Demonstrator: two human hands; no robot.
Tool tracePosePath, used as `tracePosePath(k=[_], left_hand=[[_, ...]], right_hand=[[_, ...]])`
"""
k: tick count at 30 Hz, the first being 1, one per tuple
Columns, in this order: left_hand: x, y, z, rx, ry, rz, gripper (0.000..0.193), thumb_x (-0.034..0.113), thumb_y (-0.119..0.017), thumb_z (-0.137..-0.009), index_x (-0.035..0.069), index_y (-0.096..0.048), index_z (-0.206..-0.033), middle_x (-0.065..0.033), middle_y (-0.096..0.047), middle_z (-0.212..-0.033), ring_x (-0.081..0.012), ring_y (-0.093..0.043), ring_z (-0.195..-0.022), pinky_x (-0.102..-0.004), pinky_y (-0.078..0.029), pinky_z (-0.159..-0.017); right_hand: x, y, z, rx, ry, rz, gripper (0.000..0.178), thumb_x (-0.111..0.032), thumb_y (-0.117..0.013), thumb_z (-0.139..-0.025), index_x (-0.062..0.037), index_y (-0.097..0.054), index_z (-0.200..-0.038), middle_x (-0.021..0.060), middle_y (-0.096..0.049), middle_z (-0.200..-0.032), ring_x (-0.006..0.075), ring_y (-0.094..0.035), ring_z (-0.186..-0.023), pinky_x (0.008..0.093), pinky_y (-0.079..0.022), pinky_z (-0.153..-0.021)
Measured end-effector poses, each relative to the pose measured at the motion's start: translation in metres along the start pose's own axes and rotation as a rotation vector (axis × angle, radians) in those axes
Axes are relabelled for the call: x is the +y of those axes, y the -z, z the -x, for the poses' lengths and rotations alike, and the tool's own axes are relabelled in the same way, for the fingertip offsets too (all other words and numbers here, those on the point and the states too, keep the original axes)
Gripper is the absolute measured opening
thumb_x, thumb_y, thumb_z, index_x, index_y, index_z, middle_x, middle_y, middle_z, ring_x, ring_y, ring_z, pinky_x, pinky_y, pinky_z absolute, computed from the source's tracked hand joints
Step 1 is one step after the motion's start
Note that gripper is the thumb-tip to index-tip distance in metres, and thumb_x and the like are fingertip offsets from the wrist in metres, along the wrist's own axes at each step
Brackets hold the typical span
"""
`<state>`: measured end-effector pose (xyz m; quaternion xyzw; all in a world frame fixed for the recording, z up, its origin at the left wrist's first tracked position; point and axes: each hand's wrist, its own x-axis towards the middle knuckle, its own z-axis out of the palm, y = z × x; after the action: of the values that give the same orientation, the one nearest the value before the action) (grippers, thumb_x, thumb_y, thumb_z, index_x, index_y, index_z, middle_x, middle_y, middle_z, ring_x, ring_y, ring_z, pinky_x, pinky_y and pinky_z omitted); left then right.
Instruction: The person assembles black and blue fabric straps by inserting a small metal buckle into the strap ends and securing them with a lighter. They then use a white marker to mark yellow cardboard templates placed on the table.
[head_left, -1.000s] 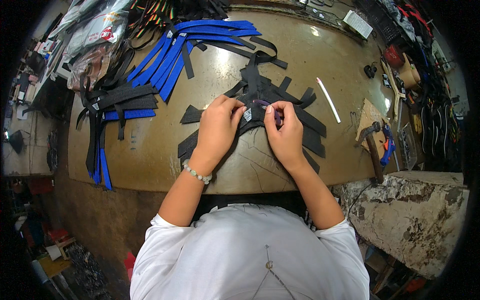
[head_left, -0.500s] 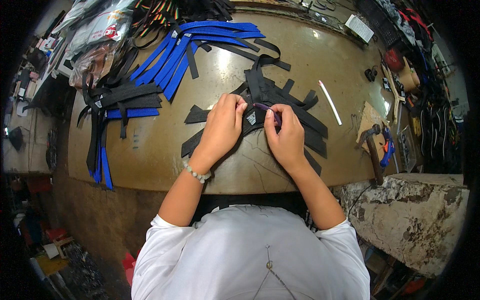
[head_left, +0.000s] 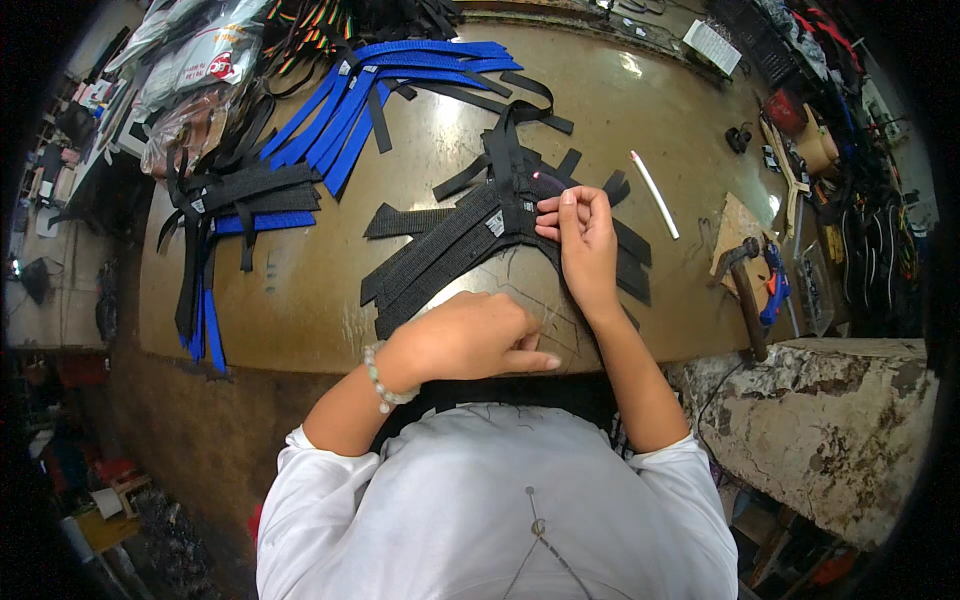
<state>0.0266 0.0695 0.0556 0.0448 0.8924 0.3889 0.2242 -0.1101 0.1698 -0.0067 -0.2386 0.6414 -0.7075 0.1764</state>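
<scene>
A bundle of black webbing straps (head_left: 430,255) with a small white label lies in front of me on the table. Over its right part, my right hand (head_left: 582,235) is closed on a small dark purple tool (head_left: 548,184) with a pinkish tip; its exact kind is hard to make out. My left hand (head_left: 475,338) hovers by the table's near edge, thumb apart from loosely curled fingers, with nothing visible in it. Loose dark threads (head_left: 535,290) lie between the hands.
Blue straps (head_left: 345,125) lie at the far left, a black-and-blue bundle (head_left: 250,195) nearer. A white pen-like stick (head_left: 654,195) rests right of the webbing. A hammer (head_left: 742,290) and a blue tool (head_left: 772,285) are at the right edge, by a worn block (head_left: 810,430).
My left hand has let go of the webbing and drawn back toward me. My right hand, with the purple tool, has shifted slightly right and away from me.
</scene>
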Motion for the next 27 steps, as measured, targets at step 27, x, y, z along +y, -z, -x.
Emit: tracePosePath(k=[27], left_hand=[[-0.047, 0.006, -0.018, 1.159, 0.198, -0.301, 0.022, 0.016, -0.072, -0.082, 0.001, -0.069, -0.098, -0.012, -0.064, -0.088, -0.0245, -0.062, -0.07, -0.0327, -0.05, -0.064]], right_hand=[[-0.006, -0.011, -0.03, -0.173, -0.027, -0.045, 0.02, -0.018, -0.051, -0.101, 0.0013, -0.049, -0.104, 0.0137, -0.062, -0.097, 0.0162, -0.063, -0.086, 0.029, -0.056, -0.079]])
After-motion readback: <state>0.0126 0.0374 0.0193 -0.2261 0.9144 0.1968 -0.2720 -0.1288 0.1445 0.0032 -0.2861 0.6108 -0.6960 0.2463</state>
